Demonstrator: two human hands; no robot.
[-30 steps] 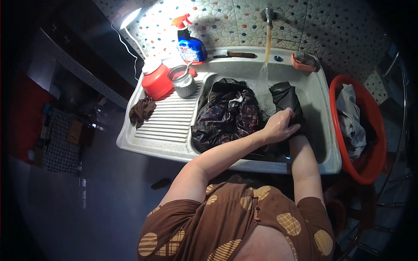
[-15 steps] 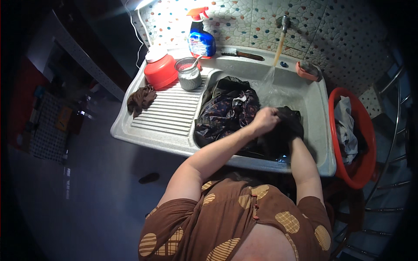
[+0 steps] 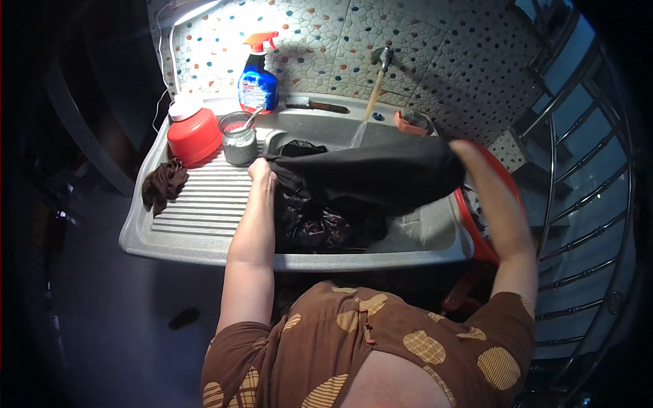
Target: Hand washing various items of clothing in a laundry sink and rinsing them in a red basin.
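Observation:
A piece of black clothing [image 3: 367, 177] is stretched sideways above the sink basin. My left hand [image 3: 262, 171] is closed on its left end, over the edge of the ribbed drainboard. At its right end, my right hand [image 3: 464, 151] goes into or behind the cloth, so its fingers are hidden. Beneath it, a dark patterned garment [image 3: 316, 224] lies bunched in the basin, partly covered. Water [image 3: 358, 136] runs from the wall tap [image 3: 384, 58] into the basin behind the stretched cloth.
On the ribbed drainboard [image 3: 197, 211] are a brown cloth [image 3: 164, 185], a red tub [image 3: 196, 136] and a glass jar [image 3: 239, 144] of white powder. A spray bottle [image 3: 258, 85], knife [image 3: 316, 105] and soap dish [image 3: 412, 122] line the back ledge. A red basin [image 3: 479, 234] stands right, beside metal railings [image 3: 578, 190].
The black clothing has been lifted from the basin and spread out sideways. My left hand moved left with one end, my right hand moved up and right. The view has shifted right.

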